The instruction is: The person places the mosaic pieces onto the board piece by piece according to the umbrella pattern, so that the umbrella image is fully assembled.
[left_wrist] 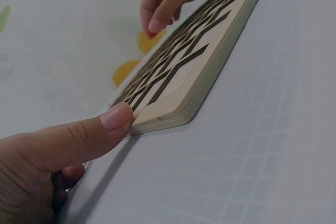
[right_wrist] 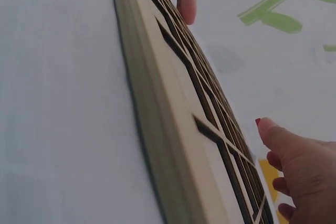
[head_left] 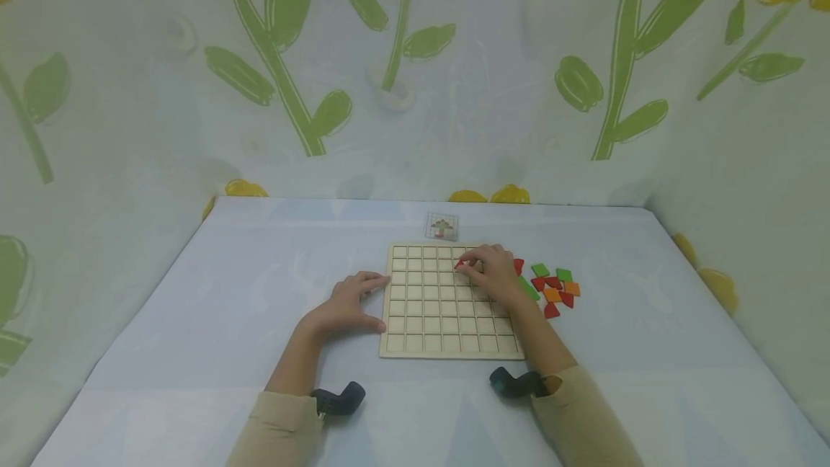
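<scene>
A wooden grid board (head_left: 415,308) with square cells lies flat on the table. The left hand (head_left: 349,305) rests along its left edge, thumb and forefinger spread apart. In the left wrist view that thumb (left_wrist: 94,135) touches near the board's corner. Over the board's upper right cells, the right hand (head_left: 494,271) pinches a small red piece (head_left: 460,264) between thumb and fingertips. Only a red tip (right_wrist: 258,121) of this piece shows past the thumb in the right wrist view. Right of the board lie loose red, green and orange pieces (head_left: 552,295), some partly behind the right hand.
A small clear card (head_left: 442,226) with a gridded coloured picture lies behind the board. Dark wrist cameras (head_left: 340,400) are strapped to both wrists. The pale table (head_left: 259,236) meets a flower-patterned backdrop (head_left: 480,114) at its far edge.
</scene>
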`<act>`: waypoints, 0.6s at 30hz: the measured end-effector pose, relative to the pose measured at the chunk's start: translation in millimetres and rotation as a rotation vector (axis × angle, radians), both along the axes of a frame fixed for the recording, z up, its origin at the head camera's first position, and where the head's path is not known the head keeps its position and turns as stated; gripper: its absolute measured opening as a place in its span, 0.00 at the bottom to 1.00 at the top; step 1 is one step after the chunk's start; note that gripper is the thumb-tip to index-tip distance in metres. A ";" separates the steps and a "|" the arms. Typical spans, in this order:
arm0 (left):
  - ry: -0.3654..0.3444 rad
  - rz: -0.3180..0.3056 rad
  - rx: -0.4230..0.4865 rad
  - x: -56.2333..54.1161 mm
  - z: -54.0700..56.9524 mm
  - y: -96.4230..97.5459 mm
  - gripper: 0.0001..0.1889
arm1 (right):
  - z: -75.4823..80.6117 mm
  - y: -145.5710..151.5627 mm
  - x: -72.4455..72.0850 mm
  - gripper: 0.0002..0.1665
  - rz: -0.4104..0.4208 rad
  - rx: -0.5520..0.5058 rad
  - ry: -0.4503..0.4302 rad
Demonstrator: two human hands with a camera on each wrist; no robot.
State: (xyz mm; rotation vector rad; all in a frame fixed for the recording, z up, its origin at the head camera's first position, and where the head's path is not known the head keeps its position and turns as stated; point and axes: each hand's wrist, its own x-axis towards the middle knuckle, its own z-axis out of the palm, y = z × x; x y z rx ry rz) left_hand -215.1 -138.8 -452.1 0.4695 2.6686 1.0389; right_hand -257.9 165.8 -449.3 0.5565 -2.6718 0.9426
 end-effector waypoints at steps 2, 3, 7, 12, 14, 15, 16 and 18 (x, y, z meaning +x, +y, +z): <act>0.002 -0.001 0.000 0.0 0.4 -0.1 0.45 | -0.6 -2.1 -1.1 0.11 -0.007 0.003 -0.015; 0.002 -0.001 0.000 0.0 0.5 -0.1 0.45 | -1.0 -3.3 -1.8 0.10 -0.009 0.009 -0.019; 0.001 0.002 0.003 0.3 1.1 -0.2 0.45 | -2.6 -8.3 -4.9 0.10 -0.011 0.022 -0.036; -0.007 0.005 0.011 1.2 1.8 0.1 0.45 | -4.7 -14.6 -7.6 0.11 -0.022 0.037 -0.059; -0.004 0.005 0.010 0.8 1.3 0.0 0.45 | -5.3 -17.0 -8.2 0.12 -0.029 0.044 -0.060; -0.001 0.004 0.007 0.5 0.8 -0.1 0.45 | -5.7 -18.0 -8.5 0.11 -0.033 0.048 -0.059; 0.002 0.004 0.006 0.4 0.5 -0.1 0.45 | -6.3 -19.1 -9.0 0.11 -0.040 0.053 -0.063; 0.007 0.003 0.004 -0.3 -0.5 -0.1 0.45 | -7.1 -20.8 -9.3 0.11 -0.046 0.056 -0.064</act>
